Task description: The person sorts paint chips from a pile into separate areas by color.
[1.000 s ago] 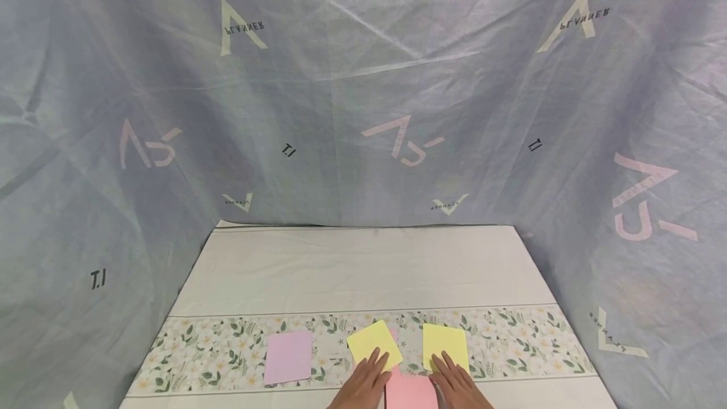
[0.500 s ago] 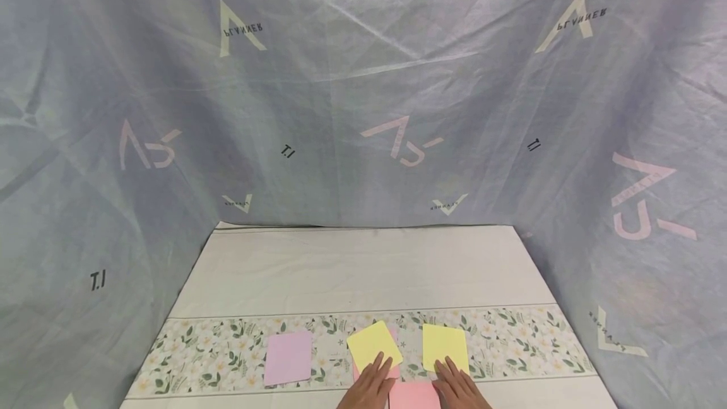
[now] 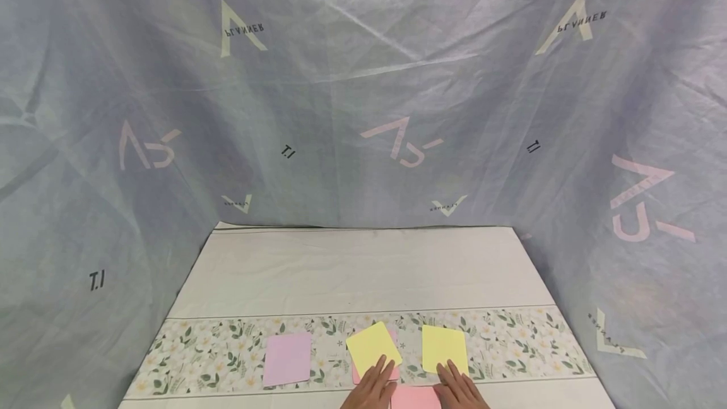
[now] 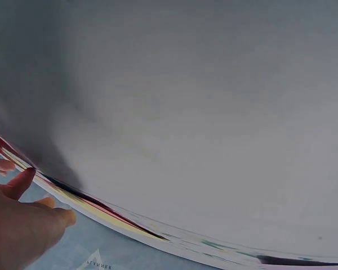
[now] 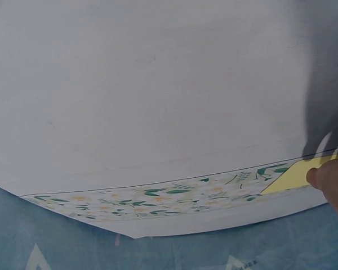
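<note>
A pink paper square (image 3: 416, 397) lies between my two hands at the bottom edge of the head view, its near part out of frame. At its left edge my left hand (image 3: 372, 390) rests with straight fingers, their tips over a tilted yellow square (image 3: 373, 347). Under that yellow square another pink square (image 3: 394, 374) shows at the corners. On the other side my right hand (image 3: 459, 390) has its thumb side at the pink square's right edge. Its fingertips overlap the lower part of a second yellow square (image 3: 444, 347). The right wrist view shows this hand's thumb (image 5: 327, 179) beside the yellow square.
A lilac square (image 3: 287, 360) lies to the left on the floral band (image 3: 216, 352) of the white tabletop cover (image 3: 363, 270). Grey-blue printed cloth (image 3: 363, 81) hangs behind and along both sides.
Both hands have drawn slightly toward the body along with the pink square, and sit a little closer together. More of the pink square under the tilted yellow one shows. The other squares stay put.
</note>
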The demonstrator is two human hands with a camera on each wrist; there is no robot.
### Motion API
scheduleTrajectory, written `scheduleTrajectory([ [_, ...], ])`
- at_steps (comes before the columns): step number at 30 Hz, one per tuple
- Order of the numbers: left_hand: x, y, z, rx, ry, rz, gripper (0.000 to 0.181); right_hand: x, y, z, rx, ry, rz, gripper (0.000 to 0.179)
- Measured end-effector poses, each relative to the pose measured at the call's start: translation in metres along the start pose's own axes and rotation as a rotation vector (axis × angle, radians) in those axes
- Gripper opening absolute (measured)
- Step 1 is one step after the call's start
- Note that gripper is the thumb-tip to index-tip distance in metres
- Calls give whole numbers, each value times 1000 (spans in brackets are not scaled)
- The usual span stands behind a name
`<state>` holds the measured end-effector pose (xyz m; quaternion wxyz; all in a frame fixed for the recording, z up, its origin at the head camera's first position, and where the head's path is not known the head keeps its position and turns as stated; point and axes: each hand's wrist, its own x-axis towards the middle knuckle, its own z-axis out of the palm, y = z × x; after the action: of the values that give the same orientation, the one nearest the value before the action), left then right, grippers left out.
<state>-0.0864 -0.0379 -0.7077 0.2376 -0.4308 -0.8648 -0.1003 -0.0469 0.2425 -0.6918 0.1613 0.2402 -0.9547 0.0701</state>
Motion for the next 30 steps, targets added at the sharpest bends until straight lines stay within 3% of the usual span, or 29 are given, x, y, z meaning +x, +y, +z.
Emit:
scheduleTrajectory([
  [9,-1,-1,2,89,32,32,33,-1,9,1,-15,-35,-62,57],
  [17,-3,-3,0,90,-11,36,41,-2,9,1,-22,-19,-71,57],
  [23,-4,-3,-11,31,-48,17,53,6,7,-5,-6,13,-89,62],
  [28,3,-7,-26,-7,6,23,49,22,10,-18,-12,17,-114,76],
  [30,6,-11,-33,-7,-1,15,54,28,13,-22,-12,16,-145,82],
])
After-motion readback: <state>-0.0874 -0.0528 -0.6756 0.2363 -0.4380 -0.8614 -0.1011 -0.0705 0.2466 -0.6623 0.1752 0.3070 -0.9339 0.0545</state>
